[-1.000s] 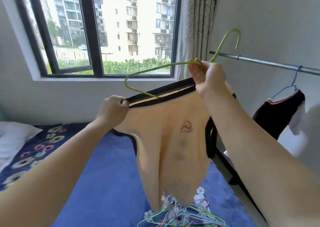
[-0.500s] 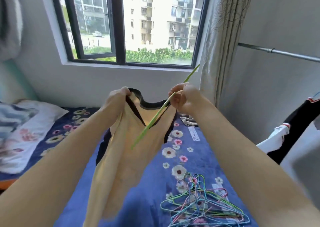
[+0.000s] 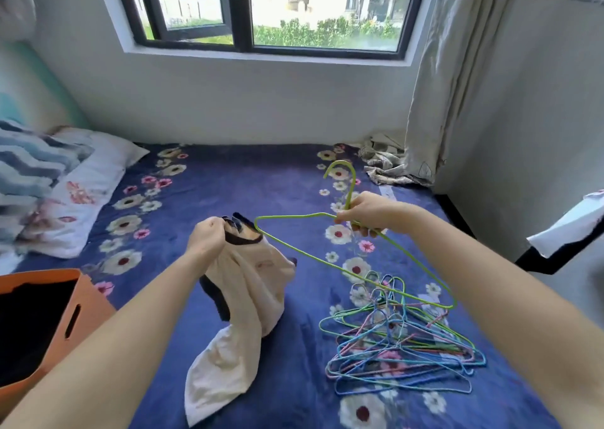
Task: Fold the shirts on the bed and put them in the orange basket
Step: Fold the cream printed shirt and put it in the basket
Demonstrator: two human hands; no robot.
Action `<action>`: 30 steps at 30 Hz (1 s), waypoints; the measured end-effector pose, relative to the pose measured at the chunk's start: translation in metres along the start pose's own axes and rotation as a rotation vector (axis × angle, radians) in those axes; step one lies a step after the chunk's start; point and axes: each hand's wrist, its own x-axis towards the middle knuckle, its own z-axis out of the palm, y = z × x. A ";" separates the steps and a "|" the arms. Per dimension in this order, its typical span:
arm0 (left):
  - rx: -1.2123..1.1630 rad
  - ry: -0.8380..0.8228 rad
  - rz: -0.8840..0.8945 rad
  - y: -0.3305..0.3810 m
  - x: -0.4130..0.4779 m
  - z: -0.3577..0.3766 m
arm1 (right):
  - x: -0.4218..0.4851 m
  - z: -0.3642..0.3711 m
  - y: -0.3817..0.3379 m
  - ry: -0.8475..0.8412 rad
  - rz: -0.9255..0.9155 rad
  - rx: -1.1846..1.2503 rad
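While left hand (image 3: 209, 237) bunches collar of soft cream shirt (image 3: 243, 297), right hand (image 3: 364, 213) pinches thin green wire hanger (image 3: 351, 189).

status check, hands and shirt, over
Left hand grips cream black-trimmed shirt by collar, hem on bed. Right hand holds green wire hanger, one end at collar. Shirt unfolded, orange plastic basket at left. Coloured wire hanger pile beside it.

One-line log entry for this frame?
left hand: grips cream black-trimmed shirt at collar | right hand: holds green wire hanger | shirt hem: on blue floral bed
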 end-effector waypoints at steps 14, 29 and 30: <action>-0.311 -0.267 -0.519 -0.060 -0.012 0.073 | 0.060 0.078 0.214 -0.132 0.458 -0.252; -0.627 -0.397 -0.593 -0.051 -0.036 0.095 | 0.051 0.202 0.072 0.006 -0.141 0.464; -0.576 -0.389 -0.574 -0.057 -0.035 0.089 | 0.054 0.200 0.067 0.037 -0.112 0.480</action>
